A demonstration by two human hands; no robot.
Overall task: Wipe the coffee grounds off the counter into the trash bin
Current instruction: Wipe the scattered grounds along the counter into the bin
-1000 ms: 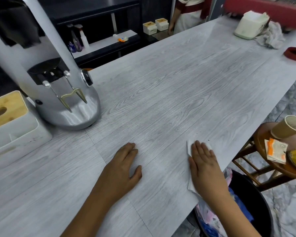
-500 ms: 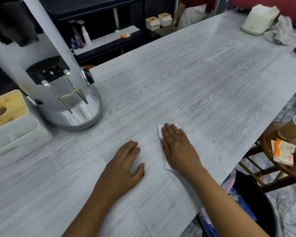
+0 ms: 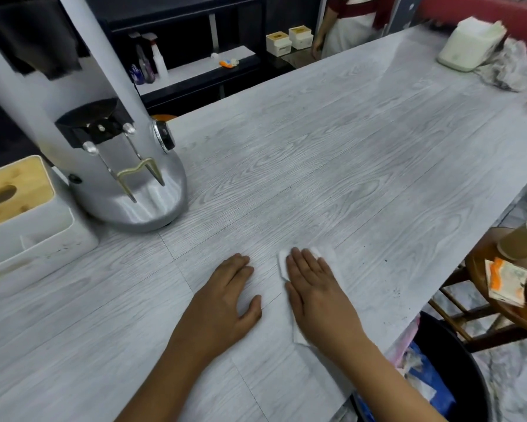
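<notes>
Right hand [image 3: 318, 292]: you are pressing it flat, fingers spread, on the tissue [image 3: 327, 254], lower centre.
Left hand [image 3: 222, 295]: you are resting it open on the worktop [image 3: 332, 153].

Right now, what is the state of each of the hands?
Left hand: open, flat on the counter, holding nothing.
Right hand: open, palm pressing a white tissue on the counter.

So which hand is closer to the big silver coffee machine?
Left. The left hand lies flat on the counter just below the silver coffee grinder. The right hand presses the white tissue farther right.
</notes>
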